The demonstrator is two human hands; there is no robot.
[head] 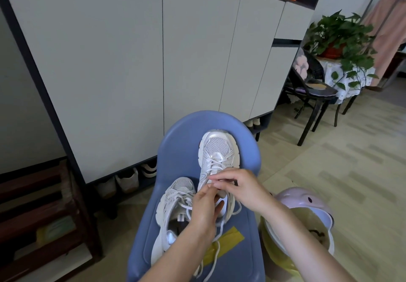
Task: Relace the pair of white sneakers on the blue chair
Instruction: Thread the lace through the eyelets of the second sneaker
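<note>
Sneakers, both white, sit on the blue chair (175, 136) in front of us, toes pointing away toward the tall cabinet (131, 61). At far left we see a dark wooden rack (44, 215), and under the cabinet a row of shoes (127, 179). The left sneaker (173, 204) lies nearer us, its laces loose and tangled over the tongue. Our left hand (204, 207) reaches across it, fingers (203, 190) curled and pinching a lace end at the throat of the right sneaker (216, 149). That right sneaker rests further up the seat, laced through its front eyelets only. A long white lace (216, 257) trails down the seat over a strip of yellow tape (228, 237). Our right hand (239, 188) meets the left above the tongue, fingers (219, 178) pressed together and pinching the lace there. Right of the chair stands a pink lidded bin (307, 202) lined with a yellow bag, and beyond it a potted plant (338, 37) on a small covered side table (342, 83).
</note>
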